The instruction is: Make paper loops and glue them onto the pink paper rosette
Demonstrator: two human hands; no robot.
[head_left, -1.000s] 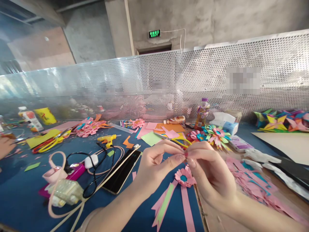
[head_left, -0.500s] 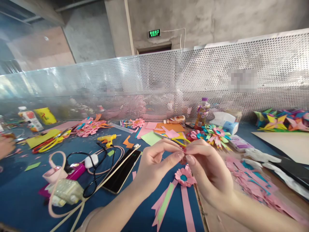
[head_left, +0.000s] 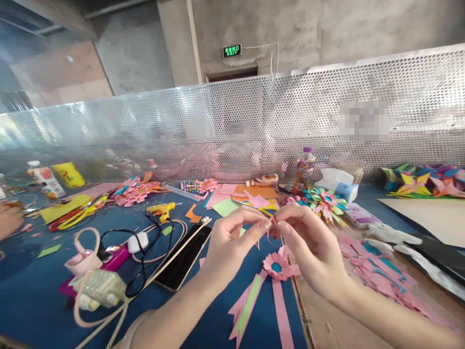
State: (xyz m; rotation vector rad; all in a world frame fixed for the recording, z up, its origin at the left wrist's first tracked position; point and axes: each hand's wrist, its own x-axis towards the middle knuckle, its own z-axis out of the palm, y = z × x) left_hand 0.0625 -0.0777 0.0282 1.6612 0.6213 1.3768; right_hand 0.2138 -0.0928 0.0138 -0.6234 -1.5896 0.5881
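My left hand and my right hand meet above the blue table, fingertips pinched together on a small pink paper piece. Most of that piece is hidden by the fingers. Right below them lies a pink paper rosette with a teal centre, and pink and green ribbon strips trail from it toward me.
A black phone, a wooden stick, cables and a pink charger lie to the left. Yellow glue gun, scissors, coloured paper sheets, paper flowers, a drink bottle and a tissue pack sit further back. Another person's hand is at the far left edge. A perforated metal screen closes the table's back.
Both hands have risen slightly and drifted left with the small pink piece still pinched between them; my right fingers have shifted their pinch on it. The rosette on the table has not moved.
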